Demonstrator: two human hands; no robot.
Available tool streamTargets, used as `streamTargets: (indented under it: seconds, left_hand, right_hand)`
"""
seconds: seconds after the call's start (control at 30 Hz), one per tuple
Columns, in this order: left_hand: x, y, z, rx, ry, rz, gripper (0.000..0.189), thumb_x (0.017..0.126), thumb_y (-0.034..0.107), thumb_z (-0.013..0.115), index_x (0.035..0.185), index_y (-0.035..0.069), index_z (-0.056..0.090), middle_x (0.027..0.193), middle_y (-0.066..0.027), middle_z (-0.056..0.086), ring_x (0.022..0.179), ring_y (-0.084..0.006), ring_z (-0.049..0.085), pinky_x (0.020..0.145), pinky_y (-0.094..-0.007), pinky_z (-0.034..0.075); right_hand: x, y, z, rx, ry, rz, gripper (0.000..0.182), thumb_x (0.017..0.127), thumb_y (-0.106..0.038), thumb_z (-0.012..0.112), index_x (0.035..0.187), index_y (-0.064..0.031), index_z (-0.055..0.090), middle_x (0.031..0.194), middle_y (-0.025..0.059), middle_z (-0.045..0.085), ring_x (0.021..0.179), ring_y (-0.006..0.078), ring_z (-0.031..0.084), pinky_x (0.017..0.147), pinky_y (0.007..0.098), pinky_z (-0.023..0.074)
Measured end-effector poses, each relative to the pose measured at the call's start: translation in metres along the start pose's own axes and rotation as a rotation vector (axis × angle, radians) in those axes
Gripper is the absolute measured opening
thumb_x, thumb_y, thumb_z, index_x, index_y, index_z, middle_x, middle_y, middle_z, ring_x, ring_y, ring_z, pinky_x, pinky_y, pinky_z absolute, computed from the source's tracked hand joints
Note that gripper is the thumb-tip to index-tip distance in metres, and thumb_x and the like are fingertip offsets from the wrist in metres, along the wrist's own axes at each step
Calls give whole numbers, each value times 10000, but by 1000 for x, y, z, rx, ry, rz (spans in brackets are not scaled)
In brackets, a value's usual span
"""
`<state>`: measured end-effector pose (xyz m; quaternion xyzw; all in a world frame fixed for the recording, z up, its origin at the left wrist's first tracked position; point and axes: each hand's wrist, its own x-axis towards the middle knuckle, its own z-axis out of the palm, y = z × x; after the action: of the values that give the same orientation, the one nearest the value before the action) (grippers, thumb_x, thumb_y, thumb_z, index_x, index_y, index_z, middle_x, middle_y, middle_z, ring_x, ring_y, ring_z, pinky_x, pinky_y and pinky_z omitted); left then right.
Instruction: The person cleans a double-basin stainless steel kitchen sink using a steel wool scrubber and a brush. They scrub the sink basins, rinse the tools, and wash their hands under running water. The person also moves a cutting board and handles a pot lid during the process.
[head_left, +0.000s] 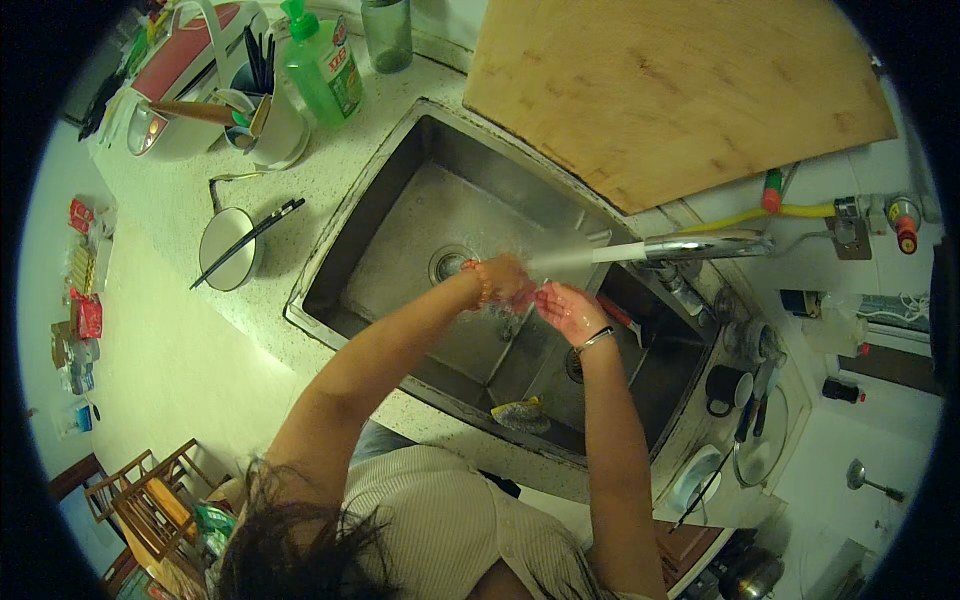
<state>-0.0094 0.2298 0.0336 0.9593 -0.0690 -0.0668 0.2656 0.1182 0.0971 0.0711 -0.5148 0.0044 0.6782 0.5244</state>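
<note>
My left hand (510, 279), with an orange beaded bracelet (484, 289) at the wrist, is blurred under the running water. Its fingers reach toward my right hand (570, 309), and whether they touch is unclear. The right palm is turned up, wet, with fingers loosely curled and nothing visible on it. A metal bangle (595, 339) circles that wrist. Water comes from the pale end of a chrome faucet (701, 245). Both hands are over a stainless steel sink (397, 225), near the divider between its large and small basins.
A scrubbing pad (521, 416) lies at the sink's near side; a red-handled tool (619, 311) is in the small basin. Around them are a bowl with chopsticks (227, 251), green soap bottle (322, 71), utensil holder (277, 135), wooden board (675, 90) and black mug (727, 388).
</note>
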Motion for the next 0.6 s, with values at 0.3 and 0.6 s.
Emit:
streamTargets:
  seconds: [0.3,0.6]
  left_hand:
    - [14,48,-142,-476,576,-213,605,589,-51,494,1156,67,320,1069,-164,459,975,-267,470,823,-327,385]
    - [40,132,-191,-494,497,123,497,705,20,481,1170,47,306,1006,-165,484,927,-268,490,778,-322,394]
  right_hand:
    - [-12,-49,19,104,145,-450,226,782,-144,485,982,-38,490,956,91,531,918,191,488,789,301,381]
    - [-23,-60,14,304,-254,-386,330,796,-304,441,1026,-66,440,1029,25,482,919,147,462,804,329,369]
